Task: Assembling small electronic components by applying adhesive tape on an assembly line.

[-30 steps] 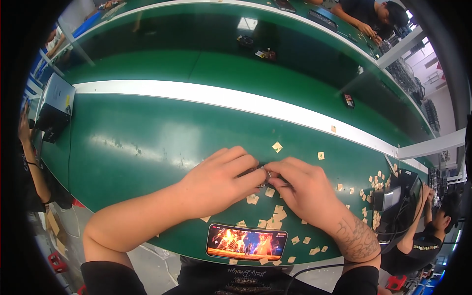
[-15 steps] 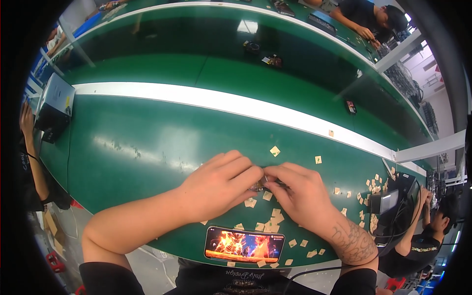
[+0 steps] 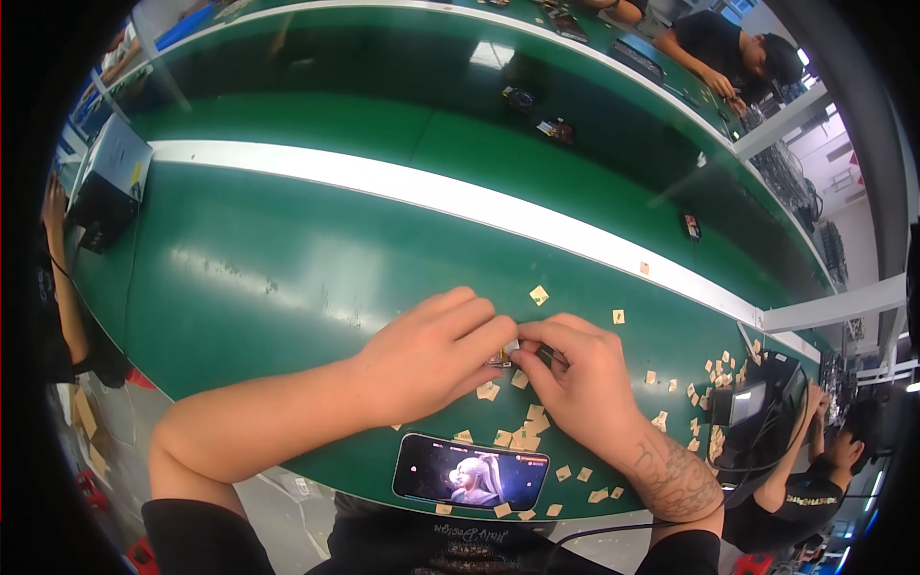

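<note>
Just above the table [image 3: 259, 316], my two hands meet at the middle, fingertips nearly touching. My left hand [image 3: 436, 350] is closed on a small part [image 3: 500, 358] with shiny and yellowish bits, mostly covered by the fingers; its kind cannot be told. My right hand [image 3: 583, 369] pinches at that part's right side with thumb and forefinger, and a small pale piece shows at the fingertips. Several small beige squares [image 3: 532, 422] lie scattered below and right of the hands. Nearer me, a phone [image 3: 471, 473] lies flat, its screen lit with a white-haired figure.
A black device with a small screen [image 3: 736, 406] and cables stands at the right, beside more beige squares. A grey-and-black box [image 3: 110, 182] sits far left. A white rail [image 3: 412, 190] crosses behind the table. Co-workers sit at the right [image 3: 815, 460], far right and left edge.
The view has shifted slightly. The phone's picture has changed from a fiery scene to a white-haired figure. My hands stay together, and slightly more of the small part shows between them.
</note>
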`<state>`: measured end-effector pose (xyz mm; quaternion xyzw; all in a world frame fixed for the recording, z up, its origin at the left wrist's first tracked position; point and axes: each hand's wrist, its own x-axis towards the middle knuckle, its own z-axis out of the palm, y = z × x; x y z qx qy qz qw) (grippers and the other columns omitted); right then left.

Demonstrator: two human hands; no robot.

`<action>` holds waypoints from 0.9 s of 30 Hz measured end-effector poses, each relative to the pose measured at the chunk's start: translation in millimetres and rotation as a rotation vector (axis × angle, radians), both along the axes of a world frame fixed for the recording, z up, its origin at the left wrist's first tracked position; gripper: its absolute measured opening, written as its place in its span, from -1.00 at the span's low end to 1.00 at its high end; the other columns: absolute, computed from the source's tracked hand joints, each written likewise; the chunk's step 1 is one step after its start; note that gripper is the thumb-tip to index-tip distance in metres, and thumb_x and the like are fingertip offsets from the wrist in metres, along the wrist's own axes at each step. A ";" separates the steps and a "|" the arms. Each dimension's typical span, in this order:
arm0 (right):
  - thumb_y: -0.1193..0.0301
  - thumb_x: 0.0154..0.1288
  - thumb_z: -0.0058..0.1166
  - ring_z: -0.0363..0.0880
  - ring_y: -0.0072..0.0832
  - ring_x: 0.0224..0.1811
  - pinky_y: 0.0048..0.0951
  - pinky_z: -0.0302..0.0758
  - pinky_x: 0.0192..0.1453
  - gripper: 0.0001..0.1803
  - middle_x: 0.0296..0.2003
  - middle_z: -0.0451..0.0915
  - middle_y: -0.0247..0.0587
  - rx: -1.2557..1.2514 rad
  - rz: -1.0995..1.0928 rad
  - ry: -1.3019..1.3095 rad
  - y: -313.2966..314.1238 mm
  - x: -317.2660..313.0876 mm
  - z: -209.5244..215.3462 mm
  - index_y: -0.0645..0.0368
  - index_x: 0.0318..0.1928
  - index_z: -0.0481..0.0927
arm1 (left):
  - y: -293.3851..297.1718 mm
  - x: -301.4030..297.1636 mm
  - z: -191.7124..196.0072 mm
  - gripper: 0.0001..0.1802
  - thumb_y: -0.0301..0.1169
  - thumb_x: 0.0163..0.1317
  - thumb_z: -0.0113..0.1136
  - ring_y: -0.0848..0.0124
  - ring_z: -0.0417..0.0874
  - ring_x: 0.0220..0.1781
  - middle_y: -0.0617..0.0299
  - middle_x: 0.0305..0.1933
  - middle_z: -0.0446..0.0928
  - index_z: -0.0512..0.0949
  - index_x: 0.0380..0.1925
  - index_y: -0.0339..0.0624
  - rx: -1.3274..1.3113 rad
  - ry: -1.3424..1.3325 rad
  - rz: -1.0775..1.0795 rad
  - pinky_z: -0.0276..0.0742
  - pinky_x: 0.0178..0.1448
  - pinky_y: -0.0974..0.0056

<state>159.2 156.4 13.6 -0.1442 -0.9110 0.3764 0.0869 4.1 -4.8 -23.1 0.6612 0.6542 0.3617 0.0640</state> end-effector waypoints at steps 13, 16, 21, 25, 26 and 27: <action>0.60 0.22 0.39 0.71 -0.26 -0.46 -0.29 0.61 -0.34 -0.85 -0.39 0.76 -0.12 0.037 0.001 -0.063 0.2 -12.7 4.2 0.26 -0.18 0.80 | -2.3 6.0 -0.5 -0.62 -0.40 0.22 0.48 0.07 0.57 -0.02 0.12 -0.14 0.50 0.51 -0.04 -0.15 0.006 -0.036 0.032 0.59 0.06 0.02; 0.59 0.22 0.39 0.73 -0.24 -0.44 -0.27 0.63 -0.29 -0.88 -0.39 0.77 -0.12 -0.001 0.003 -0.043 2.8 -14.9 -2.6 0.26 -0.20 0.79 | -0.3 5.3 -2.9 -0.62 -0.41 0.21 0.48 0.07 0.58 0.00 0.12 -0.12 0.51 0.52 -0.04 -0.15 0.004 -0.050 0.039 0.60 0.08 0.03; 0.57 0.28 0.36 0.75 -0.20 -0.37 -0.29 0.65 -0.21 -0.84 -0.33 0.78 -0.09 -0.034 0.010 0.044 8.6 -5.8 -6.2 0.26 -0.13 0.77 | 0.0 7.8 0.7 -0.55 -0.40 0.10 0.60 0.05 0.62 -0.02 0.12 -0.11 0.54 0.60 -0.03 -0.13 0.011 0.013 0.062 0.62 0.03 0.02; 0.54 0.31 0.36 0.75 -0.24 -0.36 -0.30 0.63 -0.22 -0.75 -0.32 0.77 -0.10 -0.025 -0.039 0.103 18.9 -2.7 -3.9 0.25 0.00 0.74 | -0.6 8.3 -1.1 -0.52 -0.42 0.09 0.61 0.06 0.64 0.02 0.13 -0.04 0.59 0.61 0.01 -0.15 0.009 0.021 0.049 0.64 0.06 0.05; 0.53 0.33 0.36 0.73 -0.26 -0.38 -0.31 0.61 -0.24 -0.73 -0.33 0.76 -0.12 -0.086 -0.009 0.104 20.5 -1.1 -5.8 0.25 0.03 0.72 | 0.0 8.9 -0.4 -0.51 -0.43 0.08 0.61 0.07 0.64 0.04 0.13 -0.02 0.60 0.61 0.01 -0.16 0.025 0.021 0.033 0.64 0.07 0.06; 0.52 0.35 0.37 0.70 -0.29 -0.41 -0.31 0.59 -0.27 -0.71 -0.34 0.75 -0.15 -0.146 0.022 0.106 22.2 -0.7 -6.6 0.25 0.06 0.71 | 0.5 9.4 0.4 -0.49 -0.44 0.06 0.63 0.06 0.65 0.04 0.13 0.01 0.62 0.61 0.02 -0.18 0.039 0.029 0.030 0.66 0.08 0.07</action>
